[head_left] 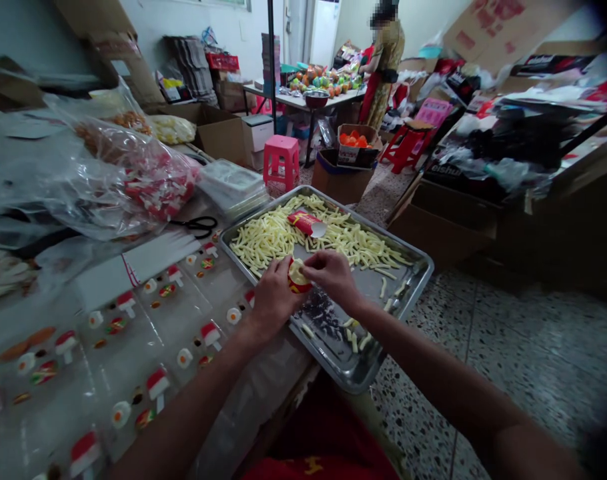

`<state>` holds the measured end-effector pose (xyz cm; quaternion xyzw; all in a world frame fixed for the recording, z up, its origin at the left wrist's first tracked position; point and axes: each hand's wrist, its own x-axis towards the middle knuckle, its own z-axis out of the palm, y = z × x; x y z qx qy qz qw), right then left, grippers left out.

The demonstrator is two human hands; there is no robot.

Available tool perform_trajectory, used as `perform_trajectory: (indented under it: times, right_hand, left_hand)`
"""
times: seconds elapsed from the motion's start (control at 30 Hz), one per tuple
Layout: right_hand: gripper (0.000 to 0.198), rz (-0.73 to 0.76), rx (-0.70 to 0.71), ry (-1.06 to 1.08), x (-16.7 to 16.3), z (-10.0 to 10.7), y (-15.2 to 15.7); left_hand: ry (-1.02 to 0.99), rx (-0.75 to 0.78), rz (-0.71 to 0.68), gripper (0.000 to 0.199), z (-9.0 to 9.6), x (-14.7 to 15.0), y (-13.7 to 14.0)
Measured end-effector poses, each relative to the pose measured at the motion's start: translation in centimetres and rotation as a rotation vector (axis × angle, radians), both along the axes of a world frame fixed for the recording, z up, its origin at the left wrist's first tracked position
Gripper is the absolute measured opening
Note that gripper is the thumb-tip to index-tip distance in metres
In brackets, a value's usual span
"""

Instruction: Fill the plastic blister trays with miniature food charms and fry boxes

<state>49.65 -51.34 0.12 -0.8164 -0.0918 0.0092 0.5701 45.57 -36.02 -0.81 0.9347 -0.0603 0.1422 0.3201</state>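
My left hand (272, 300) is wrapped around a small red fry carton (299, 288) with a pale yellow filling at its mouth. The thumb and fingertips of my right hand (332, 277) are pinched together at the carton's opening; what lies between them is hidden. Both hands are over the near left side of a metal tray (371, 290). Pale yellow toy-like fries (263, 241) lie heaped along its far and left sides, with a few scattered at the right and near end. Another red fry carton (307, 224) lies on its side on the heap.
Left of the tray, clear packs with small food-shaped pieces (158, 387) cover the table. Black scissors (199, 227), clear plastic boxes (233, 183) and plastic bags (118, 167) lie behind. Beyond are a pink stool (281, 160), cardboard boxes (341, 177) and a person (386, 67) at another table.
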Motion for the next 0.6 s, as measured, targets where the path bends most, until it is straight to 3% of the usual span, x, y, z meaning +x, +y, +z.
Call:
perform_trajectory:
  times: [0.1, 0.17, 0.3, 0.4, 0.5, 0.6]
  right_hand:
    - [0.004, 0.027, -0.105, -0.094, -0.8, 0.1, 0.6]
    - [0.012, 0.089, -0.196, -0.150, -1.0, 0.7, 0.9]
    - [0.030, 0.378, -0.288, -0.212, -1.2, 2.3, 1.4]
    - [0.026, 0.487, -0.313, -0.273, -2.4, 3.0, 1.6]
    - [0.014, 0.433, -0.356, -0.309, -3.3, 1.8, 2.7]
    - [0.014, 0.588, -0.287, -0.175, -3.3, 0.4, 6.0]
  left_hand:
    - [-0.062, 0.004, 0.010, 0.071, -0.3, -0.2, -0.3]
    - [-0.087, 0.006, 0.006, 0.071, -0.2, -0.5, -0.3]
    - [-0.067, -0.026, 0.021, 0.072, 0.1, -1.5, 0.5]
    - [-0.057, -0.107, -0.011, 0.076, 0.3, -3.7, 1.8]
    - [-0.058, -0.156, -0.053, 0.081, -0.4, -6.5, 3.3]
    - [-0.099, -0.158, 0.008, 0.098, -1.9, -8.9, 6.0]
